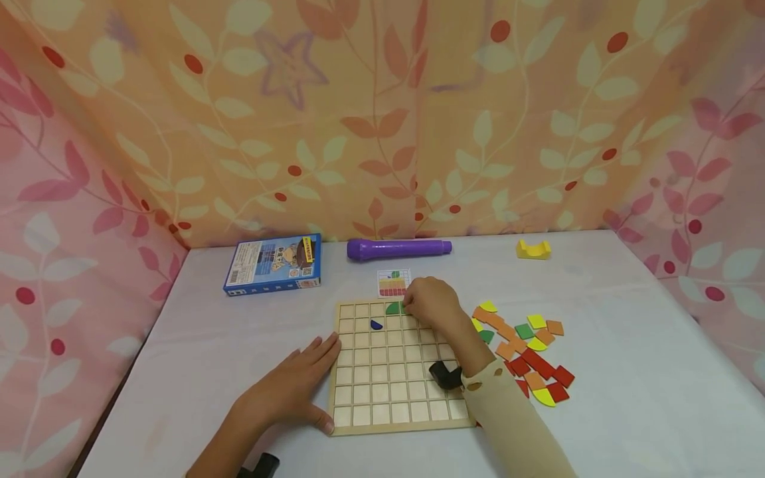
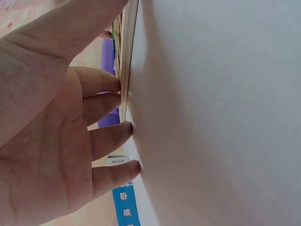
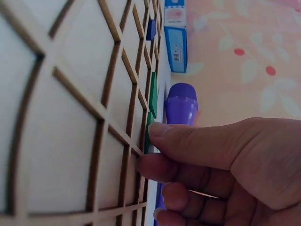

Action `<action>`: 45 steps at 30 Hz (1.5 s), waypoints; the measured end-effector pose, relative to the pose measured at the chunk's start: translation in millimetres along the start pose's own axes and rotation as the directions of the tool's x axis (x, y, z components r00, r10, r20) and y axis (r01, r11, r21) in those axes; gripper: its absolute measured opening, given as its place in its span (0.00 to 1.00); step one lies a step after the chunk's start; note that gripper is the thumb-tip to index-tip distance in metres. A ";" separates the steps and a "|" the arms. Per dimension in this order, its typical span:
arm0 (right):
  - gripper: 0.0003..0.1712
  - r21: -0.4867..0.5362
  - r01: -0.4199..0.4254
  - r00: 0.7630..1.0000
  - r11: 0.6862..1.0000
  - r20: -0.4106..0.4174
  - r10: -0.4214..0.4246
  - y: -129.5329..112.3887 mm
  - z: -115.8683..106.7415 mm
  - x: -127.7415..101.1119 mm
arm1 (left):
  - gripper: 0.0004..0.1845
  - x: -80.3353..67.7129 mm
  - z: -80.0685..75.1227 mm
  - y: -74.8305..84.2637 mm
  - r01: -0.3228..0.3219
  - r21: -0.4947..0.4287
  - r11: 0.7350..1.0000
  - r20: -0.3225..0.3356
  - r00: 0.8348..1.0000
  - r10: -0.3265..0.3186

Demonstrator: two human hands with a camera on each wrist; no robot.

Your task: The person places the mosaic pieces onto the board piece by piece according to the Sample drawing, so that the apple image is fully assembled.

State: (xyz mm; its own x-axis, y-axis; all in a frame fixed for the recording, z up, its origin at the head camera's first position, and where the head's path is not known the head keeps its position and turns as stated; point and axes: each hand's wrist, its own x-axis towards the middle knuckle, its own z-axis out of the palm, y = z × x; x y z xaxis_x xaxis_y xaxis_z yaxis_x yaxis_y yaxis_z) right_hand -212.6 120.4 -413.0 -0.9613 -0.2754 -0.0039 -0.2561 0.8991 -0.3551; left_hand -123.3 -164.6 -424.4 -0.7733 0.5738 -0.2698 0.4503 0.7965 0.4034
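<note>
A wooden grid board (image 1: 400, 428) lies on the table in the head view. My left hand (image 1: 289, 385) rests along its left side, fingers extended, thumb at the near corner; in the left wrist view, fingertips (image 2: 115, 84) touch the board's edge. At the far edge my right hand (image 1: 435, 307) pinches a green piece (image 3: 149, 134) between thumb and index finger. Beside that piece, to its left, a green quarter-circle (image 1: 392, 308) lies in the top row. A dark blue half-round piece (image 1: 376, 324) sits on the board one row nearer. A small pattern card (image 1: 393, 283) lies just beyond.
Loose red, orange, yellow and green pieces (image 1: 538, 364) are scattered right of the board, partly behind the right forearm. Along the back stand a blue box (image 1: 275, 263), a purple microphone-shaped toy (image 1: 399, 249) and a yellow block (image 1: 533, 249). Patterned curtains (image 1: 382, 119) surround the table.
</note>
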 end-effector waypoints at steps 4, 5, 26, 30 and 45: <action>0.16 -0.050 0.082 0.996 0.995 0.040 -0.080 -3.3 -4.4 -11.1 | 0.73 0.7 -0.3 -1.0 -0.004 -0.002 1.000 0.004 1.000 0.004; 0.17 -0.050 0.107 0.993 0.993 0.051 -0.104 -3.3 -6.2 -14.8 | 0.73 0.5 -0.5 -1.2 -0.002 -0.001 1.000 0.004 1.000 0.002; 0.06 -0.034 -0.039 0.994 0.999 0.097 0.042 94.1 -38.7 -100.4 | 0.74 -3.5 -2.3 -0.8 -0.002 -0.025 1.000 -0.003 1.000 0.002; 0.10 -0.047 -0.074 0.990 0.996 0.114 0.079 92.8 -39.9 -103.3 | 0.73 -1.6 -2.2 0.2 -0.011 -0.031 0.999 0.002 1.000 0.011; 0.10 -0.077 -0.043 0.993 0.996 0.103 0.051 88.3 -38.1 -99.5 | 0.73 -1.3 -1.0 0.7 -0.004 -0.014 1.000 -0.004 1.000 0.004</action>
State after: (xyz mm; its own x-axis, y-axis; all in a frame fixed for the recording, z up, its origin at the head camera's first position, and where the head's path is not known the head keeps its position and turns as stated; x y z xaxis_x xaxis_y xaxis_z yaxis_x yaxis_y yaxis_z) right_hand -143.4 240.1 -408.3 -0.9576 -0.2628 -0.1179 -0.2216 0.9337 -0.2812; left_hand -122.4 -165.0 -422.9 -0.7734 0.5759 -0.2650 0.4470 0.7918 0.4162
